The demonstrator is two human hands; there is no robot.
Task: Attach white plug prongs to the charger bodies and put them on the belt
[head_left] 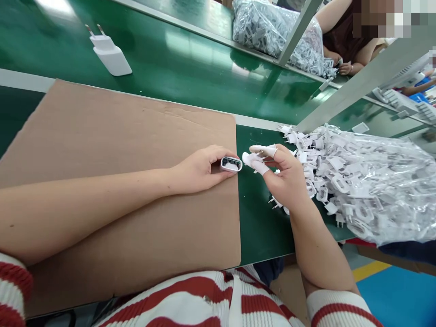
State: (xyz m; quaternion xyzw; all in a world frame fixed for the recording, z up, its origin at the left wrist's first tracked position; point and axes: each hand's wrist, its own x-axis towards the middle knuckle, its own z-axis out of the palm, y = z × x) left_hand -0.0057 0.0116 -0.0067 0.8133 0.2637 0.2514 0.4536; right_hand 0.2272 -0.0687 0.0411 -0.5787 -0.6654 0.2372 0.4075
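Note:
My left hand is closed around a white charger housing above the cardboard's right edge. The housing's open end faces me, with a dark rim and parts visible inside. My right hand wears white finger covers on thumb and forefinger. Between them it pinches a white plug cap with metal pins, just right of the housing. A small gap seems to lie between cap and housing. Right of this hand, a heap of white plug caps spills from a clear plastic bag.
A cardboard sheet covers much of the green bench. One complete white charger lies on the green surface behind it. A slanted metal post rises at right. Across the bench, a person's hands work beside another bag of caps.

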